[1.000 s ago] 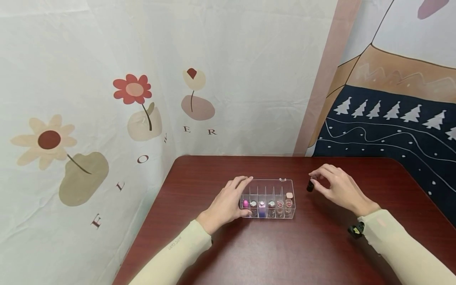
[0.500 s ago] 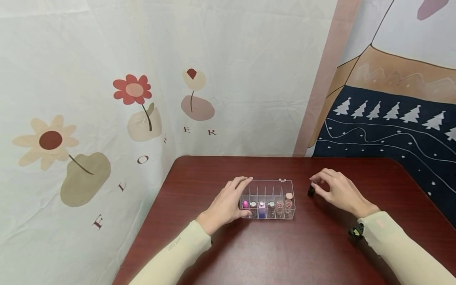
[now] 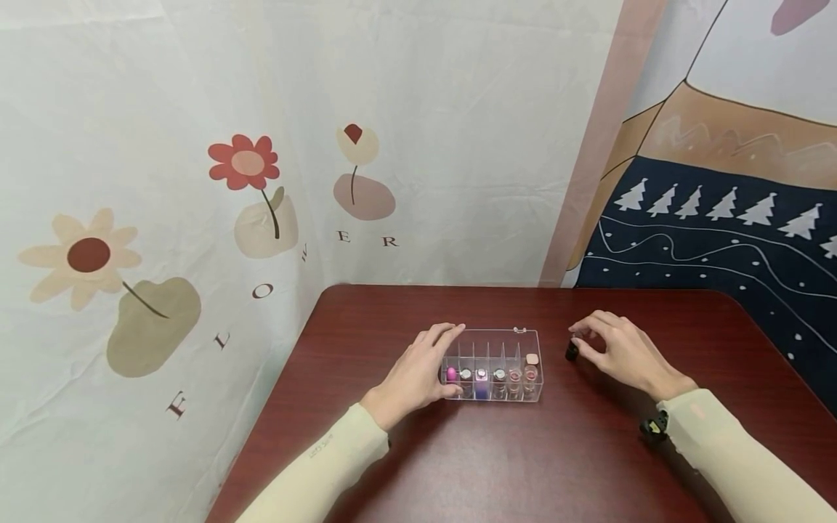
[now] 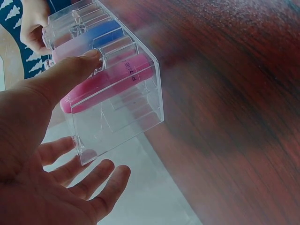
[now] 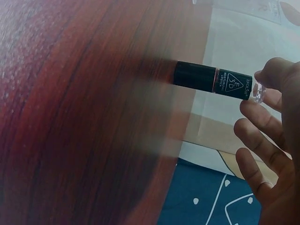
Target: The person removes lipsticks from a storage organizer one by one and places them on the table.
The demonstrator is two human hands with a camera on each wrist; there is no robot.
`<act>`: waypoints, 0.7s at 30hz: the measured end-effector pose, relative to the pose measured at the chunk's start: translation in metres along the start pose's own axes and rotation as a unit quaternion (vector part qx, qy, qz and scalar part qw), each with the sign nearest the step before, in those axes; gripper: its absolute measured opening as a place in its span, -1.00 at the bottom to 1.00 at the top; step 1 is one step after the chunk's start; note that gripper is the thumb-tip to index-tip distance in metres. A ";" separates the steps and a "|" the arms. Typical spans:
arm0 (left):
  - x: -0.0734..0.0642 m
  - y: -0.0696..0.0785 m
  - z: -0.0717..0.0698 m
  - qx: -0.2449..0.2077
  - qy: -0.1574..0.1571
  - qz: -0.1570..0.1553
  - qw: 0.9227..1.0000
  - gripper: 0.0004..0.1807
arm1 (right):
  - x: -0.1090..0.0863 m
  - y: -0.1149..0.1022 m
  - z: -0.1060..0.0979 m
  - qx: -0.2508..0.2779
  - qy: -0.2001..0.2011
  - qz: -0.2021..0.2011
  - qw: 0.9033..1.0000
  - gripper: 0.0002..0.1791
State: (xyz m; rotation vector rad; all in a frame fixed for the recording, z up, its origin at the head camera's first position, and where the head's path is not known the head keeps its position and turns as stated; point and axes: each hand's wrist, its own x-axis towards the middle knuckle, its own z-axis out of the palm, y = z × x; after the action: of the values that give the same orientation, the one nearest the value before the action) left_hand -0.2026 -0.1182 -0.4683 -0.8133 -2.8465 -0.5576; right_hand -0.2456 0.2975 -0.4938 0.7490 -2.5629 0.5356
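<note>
While a clear rectangular plastic box (image 3: 495, 349) is gripped by the left hand (image 3: 415, 374), a black cylindrical lipstick (image 5: 213, 80) is pinched, right of box, by the right hand (image 3: 623, 351).

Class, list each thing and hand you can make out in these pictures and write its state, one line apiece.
Clear case: upright on the table, gripped at its left end.
Pink tube: upright in the case.
Blue-and-pink tube: upright in the case.
Black lipstick: roughly upright, black end down; table contact unclear.
Left hand: holding the case.
Right hand: pinching the lipstick's clear end.
</note>
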 end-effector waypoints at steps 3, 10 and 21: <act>0.000 0.000 0.001 0.004 0.001 0.001 1.000 0.29 | 0.000 0.001 0.000 0.000 -0.002 0.003 1.000 -0.69; 0.001 0.000 0.001 0.006 0.001 0.001 1.000 0.30 | 0.000 0.001 -0.003 0.000 -0.003 0.012 1.000 -0.65; -0.001 -0.001 0.002 0.003 0.008 0.006 1.000 0.29 | 0.003 -0.007 -0.005 0.000 0.031 -0.025 0.999 -0.59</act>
State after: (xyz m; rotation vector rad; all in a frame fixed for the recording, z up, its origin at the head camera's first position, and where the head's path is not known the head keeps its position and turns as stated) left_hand -0.2022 -0.1186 -0.4703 -0.8202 -2.8257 -0.5502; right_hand -0.2427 0.2930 -0.4859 0.7826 -2.4809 0.5337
